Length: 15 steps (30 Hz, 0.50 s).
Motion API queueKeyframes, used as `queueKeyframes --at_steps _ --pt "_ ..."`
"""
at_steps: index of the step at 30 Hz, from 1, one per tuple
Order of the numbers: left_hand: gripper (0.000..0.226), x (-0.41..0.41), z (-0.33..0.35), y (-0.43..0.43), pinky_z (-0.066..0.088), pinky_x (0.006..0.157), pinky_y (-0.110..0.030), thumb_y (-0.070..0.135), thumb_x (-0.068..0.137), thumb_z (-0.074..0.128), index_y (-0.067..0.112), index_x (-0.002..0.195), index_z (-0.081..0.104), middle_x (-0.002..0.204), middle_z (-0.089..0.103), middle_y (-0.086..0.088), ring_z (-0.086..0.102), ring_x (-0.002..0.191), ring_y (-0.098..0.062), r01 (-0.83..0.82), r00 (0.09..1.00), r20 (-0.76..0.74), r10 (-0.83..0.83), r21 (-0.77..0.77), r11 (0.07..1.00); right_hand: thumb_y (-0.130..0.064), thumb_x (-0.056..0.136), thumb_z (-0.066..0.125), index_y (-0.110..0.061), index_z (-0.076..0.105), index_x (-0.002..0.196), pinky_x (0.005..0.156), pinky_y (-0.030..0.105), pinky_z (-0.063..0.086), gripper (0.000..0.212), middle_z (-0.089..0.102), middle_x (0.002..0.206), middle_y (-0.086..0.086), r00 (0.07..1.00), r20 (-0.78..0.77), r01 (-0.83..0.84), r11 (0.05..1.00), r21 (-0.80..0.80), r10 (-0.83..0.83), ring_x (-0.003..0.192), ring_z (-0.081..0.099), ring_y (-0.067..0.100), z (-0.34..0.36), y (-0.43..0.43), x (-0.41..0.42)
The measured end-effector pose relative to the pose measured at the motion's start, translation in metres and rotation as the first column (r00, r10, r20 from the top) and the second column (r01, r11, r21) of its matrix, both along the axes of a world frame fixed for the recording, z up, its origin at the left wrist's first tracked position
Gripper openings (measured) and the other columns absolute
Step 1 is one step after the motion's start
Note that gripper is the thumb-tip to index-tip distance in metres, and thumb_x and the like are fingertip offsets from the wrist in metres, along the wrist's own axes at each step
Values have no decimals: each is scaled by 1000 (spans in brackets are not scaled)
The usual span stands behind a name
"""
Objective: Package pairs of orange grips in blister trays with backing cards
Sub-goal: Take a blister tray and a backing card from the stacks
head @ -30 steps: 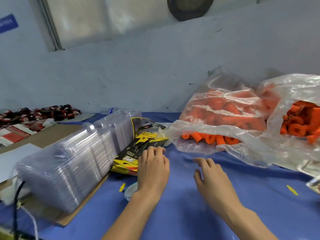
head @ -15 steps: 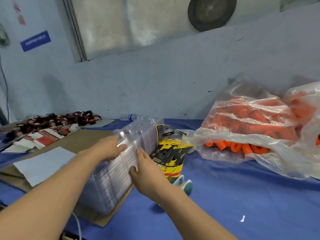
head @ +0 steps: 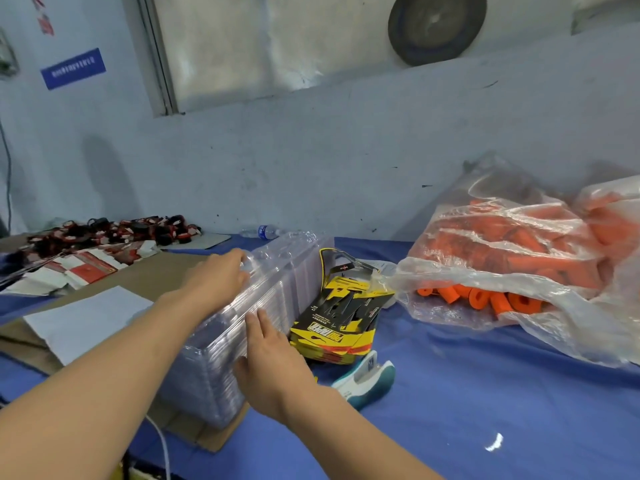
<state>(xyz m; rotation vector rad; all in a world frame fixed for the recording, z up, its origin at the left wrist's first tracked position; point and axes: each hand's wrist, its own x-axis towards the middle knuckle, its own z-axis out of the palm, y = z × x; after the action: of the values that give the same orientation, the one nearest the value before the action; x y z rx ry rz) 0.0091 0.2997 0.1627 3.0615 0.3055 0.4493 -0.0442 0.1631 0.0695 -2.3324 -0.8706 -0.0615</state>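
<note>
Blister trays (head: 277, 292) stack lies lengthwise, running away toward wall; left hand (head: 218, 278) grips top, right hand (head: 270, 358) fingers flat against side.

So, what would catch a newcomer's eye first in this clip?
The clear bags of orange grips heaped at right on the blue table. Next, both hands on the long stack of clear blister trays: left hand on top, right hand against its side. Beside it lie yellow-black backing cards.
</note>
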Motion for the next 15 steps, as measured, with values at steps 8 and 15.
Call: queueKeyframes --at_steps 8,15 --pt "39 -1 22 -17 46 86 -40 32 101 50 22 137 45 131 59 -11 57 117 -32 -27 990 137 29 -13 1000 -25 100 46 -4 45 140 90 36 50 46 59 118 8 895 -438 189 815 548 87 103 59 20 45 -4 17" --pt "36 -4 21 -21 43 86 -36 32 99 52 24 134 49 134 58 -8 56 119 -30 -51 996 74 59 -103 993 -13 102 50 -2 61 103 64 27 56 16 60 81 7 545 -638 429 472 770 544 67 61 15 56 9 9"
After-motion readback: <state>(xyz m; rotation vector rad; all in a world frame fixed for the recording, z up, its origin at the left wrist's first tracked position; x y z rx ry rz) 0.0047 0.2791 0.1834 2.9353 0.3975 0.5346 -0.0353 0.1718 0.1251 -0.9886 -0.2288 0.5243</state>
